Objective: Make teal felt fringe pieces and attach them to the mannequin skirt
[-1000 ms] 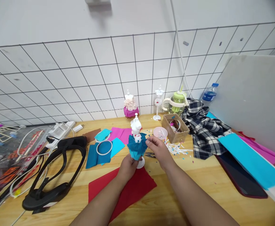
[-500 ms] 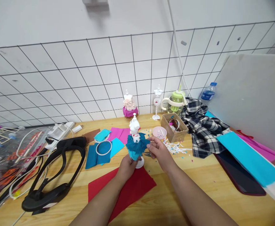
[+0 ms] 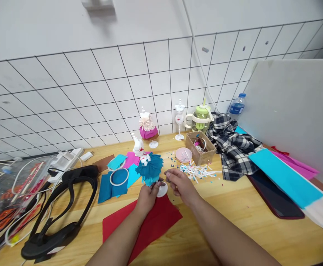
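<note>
A small white dress form [image 3: 138, 146] with a ruffled teal paper skirt [image 3: 151, 168] leans to the left over the desk. My left hand [image 3: 147, 199] is closed round its stand just under the skirt, near the round white base [image 3: 162, 189]. Just right of the base is my right hand [image 3: 182, 184], its fingers curled and thumb and fingertips close together, off the skirt; whether anything small is between them cannot be made out. Beneath my left forearm lies a red paper sheet [image 3: 167, 218].
Behind stand a dress form in a pink skirt [image 3: 148, 132] and a bare one [image 3: 179, 120]. A cardboard box [image 3: 202, 157], pink dish [image 3: 184, 155], paper strips [image 3: 198, 173] and plaid cloth [image 3: 234, 147] are right; a black headset [image 3: 81, 207] is left.
The held dress form has tipped to the left, its base turned up to the right. My right hand has come away from the skirt's edge. The view has shifted slightly.
</note>
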The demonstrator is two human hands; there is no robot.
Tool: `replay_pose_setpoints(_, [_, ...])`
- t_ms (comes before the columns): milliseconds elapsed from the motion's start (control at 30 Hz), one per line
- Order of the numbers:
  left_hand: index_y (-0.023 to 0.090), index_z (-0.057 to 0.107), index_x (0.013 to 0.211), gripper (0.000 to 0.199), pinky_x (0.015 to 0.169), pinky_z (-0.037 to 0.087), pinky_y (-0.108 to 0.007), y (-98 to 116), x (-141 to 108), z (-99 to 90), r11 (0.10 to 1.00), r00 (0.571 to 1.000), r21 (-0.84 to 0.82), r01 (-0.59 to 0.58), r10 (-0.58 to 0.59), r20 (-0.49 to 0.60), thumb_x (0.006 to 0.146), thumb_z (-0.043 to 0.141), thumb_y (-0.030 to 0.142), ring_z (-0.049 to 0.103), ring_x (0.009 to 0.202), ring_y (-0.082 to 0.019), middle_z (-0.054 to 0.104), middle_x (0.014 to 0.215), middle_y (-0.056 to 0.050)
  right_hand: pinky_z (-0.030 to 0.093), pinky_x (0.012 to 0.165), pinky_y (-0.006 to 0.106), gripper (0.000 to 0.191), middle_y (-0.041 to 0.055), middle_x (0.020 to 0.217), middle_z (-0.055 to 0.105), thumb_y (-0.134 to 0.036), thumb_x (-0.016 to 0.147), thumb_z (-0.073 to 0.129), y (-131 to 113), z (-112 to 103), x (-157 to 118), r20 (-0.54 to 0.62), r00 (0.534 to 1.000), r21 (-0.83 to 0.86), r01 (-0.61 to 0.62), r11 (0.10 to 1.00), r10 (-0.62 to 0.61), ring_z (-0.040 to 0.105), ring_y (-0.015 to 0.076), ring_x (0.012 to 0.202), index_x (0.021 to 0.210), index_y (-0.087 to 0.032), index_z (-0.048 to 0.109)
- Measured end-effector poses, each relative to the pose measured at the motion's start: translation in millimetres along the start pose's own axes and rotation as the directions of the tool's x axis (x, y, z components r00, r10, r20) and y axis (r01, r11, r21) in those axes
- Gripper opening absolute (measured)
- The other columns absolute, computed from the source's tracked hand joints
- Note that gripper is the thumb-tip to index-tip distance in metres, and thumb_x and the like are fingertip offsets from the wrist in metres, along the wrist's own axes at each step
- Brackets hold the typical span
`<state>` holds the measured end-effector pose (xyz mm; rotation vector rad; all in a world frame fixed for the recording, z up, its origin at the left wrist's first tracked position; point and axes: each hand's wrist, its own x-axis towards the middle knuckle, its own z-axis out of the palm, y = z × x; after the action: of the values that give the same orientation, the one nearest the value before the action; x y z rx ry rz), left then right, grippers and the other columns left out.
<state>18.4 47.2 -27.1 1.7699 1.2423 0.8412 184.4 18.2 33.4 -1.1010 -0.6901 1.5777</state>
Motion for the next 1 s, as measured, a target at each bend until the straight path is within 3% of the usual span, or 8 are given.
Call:
replay_pose_setpoints(167, [0.017,0.066,0.084,0.032,0.077,0.050,-0.030,2,-2,0.6,0.995,0.998,0.081,-0.054,0.051,0.030,0.091,0.044,0.039,0.066,0.081,-0.021,0.072,0.083,-0.006,0.023,0.032,0.012,0.037,-0.0045,0.067,0.055,-0.038,0.061,0.081,6,12,-2,0.180,0.977,0.231,-0.155,0.961,0.115,0.043,0.0040,0.049,0.083,-0.018,0.059])
replay_pose_setpoints(300, [0.017,0.066,0.089,0.029,0.075,0.050,-0.030,0,-3,1.6,0.995,0.998,0.081,-0.063,0.063,0.006,0.089,0.046,0.038,0.066,0.081,-0.021,0.072,0.087,-0.006,0.022,0.034,0.009,0.041,-0.0076,0.060,0.055,-0.027,0.056,0.085,4,15,0,0.166,0.969,0.410,-0.235,0.881,0.181,0.047,0.0031,0.048,0.081,-0.020,0.053])
replay_pose_setpoints(433, [0.018,0.067,0.092,0.030,0.076,0.050,-0.030,0,-1,1.7,0.996,0.998,0.068,-0.066,0.066,0.004,0.089,0.048,0.040,0.066,0.084,-0.022,0.073,0.091,-0.006,0.022,0.033,0.008,0.042,-0.0079,0.061,0.057,-0.020,0.061,0.082,3,15,1,0.204,0.954,0.487,-0.295,0.822,0.221,0.046,0.0029,0.044,0.092,-0.023,0.054])
replay_pose_setpoints(600, [0.019,0.069,0.097,0.033,0.082,0.049,-0.032,3,0,0.5,0.992,0.991,0.059,-0.115,0.111,0.071,0.090,0.047,0.041,0.066,0.090,-0.023,0.073,0.097,-0.008,0.020,0.034,0.005,0.034,-0.0067,0.065,0.058,-0.012,0.066,0.075,2,13,5,0.232,0.939,0.586,-0.343,0.734,0.253,0.043,0.0008,0.043,0.090,-0.021,0.053])
replay_pose_setpoints(767, [0.019,0.071,0.092,0.032,0.084,0.049,-0.033,7,-1,0.2,0.990,0.986,-0.002,-0.144,0.144,0.080,0.089,0.048,0.042,0.065,0.090,-0.023,0.073,0.095,-0.008,0.016,0.033,0.006,0.044,-0.0100,0.057,0.051,-0.003,0.060,0.070,10,17,7,0.181,0.955,0.573,-0.295,0.764,0.233,0.033,-0.0006,0.038,0.095,-0.022,0.051])
replay_pose_setpoints(833, [0.019,0.071,0.090,0.033,0.082,0.049,-0.032,9,-2,0.7,0.990,0.987,-0.048,-0.130,0.134,0.086,0.089,0.049,0.044,0.066,0.087,-0.023,0.073,0.090,-0.008,0.017,0.032,0.008,0.048,-0.0112,0.055,0.051,-0.004,0.059,0.070,13,20,6,0.085,0.980,0.545,-0.199,0.814,0.183,0.032,0.0006,0.037,0.099,-0.023,0.050])
replay_pose_setpoints(933, [0.018,0.070,0.087,0.035,0.071,0.050,-0.029,11,-2,1.2,0.986,0.983,-0.149,-0.075,0.098,0.157,0.090,0.048,0.046,0.065,0.074,-0.021,0.071,0.077,-0.006,0.020,0.030,0.011,0.052,-0.0124,0.054,0.051,-0.013,0.061,0.071,16,23,4,-0.078,0.997,0.371,0.011,0.929,0.019,0.034,0.0033,0.036,0.106,-0.025,0.048])
replay_pose_setpoints(1000, [0.018,0.069,0.084,0.038,0.066,0.049,-0.029,12,-2,1.1,0.979,0.977,-0.203,-0.031,0.072,0.199,0.091,0.047,0.047,0.065,0.068,-0.020,0.070,0.070,-0.005,0.021,0.030,0.013,0.055,-0.0121,0.053,0.052,-0.021,0.061,0.072,16,23,4,-0.073,0.997,0.262,0.046,0.964,-0.028,0.035,0.0045,0.037,0.110,-0.023,0.047])
